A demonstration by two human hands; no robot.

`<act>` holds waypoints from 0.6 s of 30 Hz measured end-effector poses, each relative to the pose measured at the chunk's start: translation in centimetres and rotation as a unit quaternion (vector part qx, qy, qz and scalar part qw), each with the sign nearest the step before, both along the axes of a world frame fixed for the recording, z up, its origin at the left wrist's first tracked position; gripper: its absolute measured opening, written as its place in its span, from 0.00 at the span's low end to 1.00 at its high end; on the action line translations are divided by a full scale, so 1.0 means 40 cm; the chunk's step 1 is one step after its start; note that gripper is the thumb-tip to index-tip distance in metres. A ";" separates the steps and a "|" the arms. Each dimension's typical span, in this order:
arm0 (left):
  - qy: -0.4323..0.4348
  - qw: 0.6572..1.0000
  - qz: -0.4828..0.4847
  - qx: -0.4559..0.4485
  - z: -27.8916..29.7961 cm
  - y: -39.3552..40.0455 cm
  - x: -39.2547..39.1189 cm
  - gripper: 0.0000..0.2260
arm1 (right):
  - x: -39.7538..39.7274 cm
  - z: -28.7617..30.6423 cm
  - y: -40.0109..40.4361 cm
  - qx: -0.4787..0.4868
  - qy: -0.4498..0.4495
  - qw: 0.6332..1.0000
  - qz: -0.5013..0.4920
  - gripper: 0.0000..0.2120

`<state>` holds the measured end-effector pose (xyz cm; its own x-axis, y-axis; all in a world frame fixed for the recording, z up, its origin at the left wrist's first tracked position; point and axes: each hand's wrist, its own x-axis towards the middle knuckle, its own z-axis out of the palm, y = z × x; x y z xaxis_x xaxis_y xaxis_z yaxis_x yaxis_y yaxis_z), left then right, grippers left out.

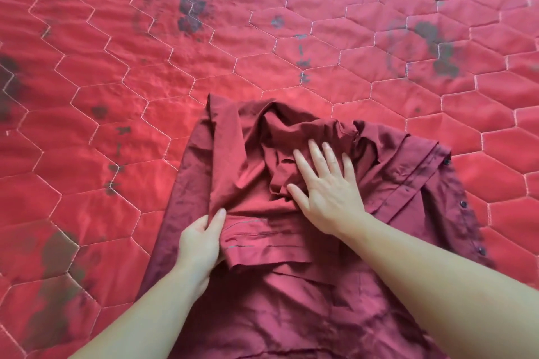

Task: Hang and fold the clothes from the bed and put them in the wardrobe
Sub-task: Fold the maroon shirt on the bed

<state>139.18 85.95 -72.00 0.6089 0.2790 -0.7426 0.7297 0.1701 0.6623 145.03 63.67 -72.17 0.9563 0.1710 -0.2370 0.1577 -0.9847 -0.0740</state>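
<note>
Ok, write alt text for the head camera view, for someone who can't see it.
A person folds a dark red shirt on a red quilted bedspread: the left hand pinches a fold at its edge while the right hand presses flat on the bunched middle.

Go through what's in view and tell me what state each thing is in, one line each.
Shirt: partly folded, crumpled in the middle, lying on the quilt.
Left hand: grips a fold of the shirt.
Right hand: flat, fingers spread, pressing the shirt.
Quilt: spread out, dark blotches.
</note>
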 end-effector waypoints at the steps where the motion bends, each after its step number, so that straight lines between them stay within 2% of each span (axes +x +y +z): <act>1: -0.011 0.999 -0.025 0.036 -0.006 0.013 -0.004 0.10 | 0.007 -0.006 -0.012 -0.004 0.011 1.000 -0.016 0.33; 5: -0.049 0.971 -0.122 0.198 0.003 0.020 0.000 0.17 | 0.047 -0.014 -0.021 0.019 0.016 0.999 -0.047 0.34; 8: -0.054 0.974 -0.128 0.181 0.012 0.013 0.009 0.16 | -0.010 0.023 -0.019 0.109 -0.076 0.989 -0.070 0.32; 10: -0.046 0.976 -0.130 0.169 0.016 0.015 0.008 0.12 | -0.085 0.042 -0.043 0.167 -0.160 0.964 -0.128 0.27; 12: -0.030 0.971 -0.158 0.177 0.016 0.018 0.004 0.11 | -0.161 0.062 -0.072 0.234 -0.139 0.921 -0.279 0.21; 14: -0.004 0.976 -0.165 0.144 0.026 0.011 0.003 0.10 | -0.201 0.055 -0.095 0.307 -0.031 0.832 -0.461 0.20; 15: 0.005 0.978 -0.168 0.123 0.029 0.007 0.002 0.10 | -0.205 0.049 -0.103 0.311 0.015 0.800 -0.513 0.23; 17: 0.016 0.976 -0.189 0.104 0.030 0.006 0.002 0.10 | -0.190 0.035 -0.112 0.321 0.071 0.758 -0.563 0.30; 18: 0.015 0.974 -0.201 0.102 0.031 0.008 0.000 0.10 | -0.179 0.033 -0.109 0.336 0.086 0.742 -0.574 0.30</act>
<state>139.20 86.25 -70.78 0.6780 0.1660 -0.7161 0.7300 -0.2663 0.6294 137.86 59.30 -70.87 0.5296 -0.5974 -0.6022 -0.8245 -0.1957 -0.5309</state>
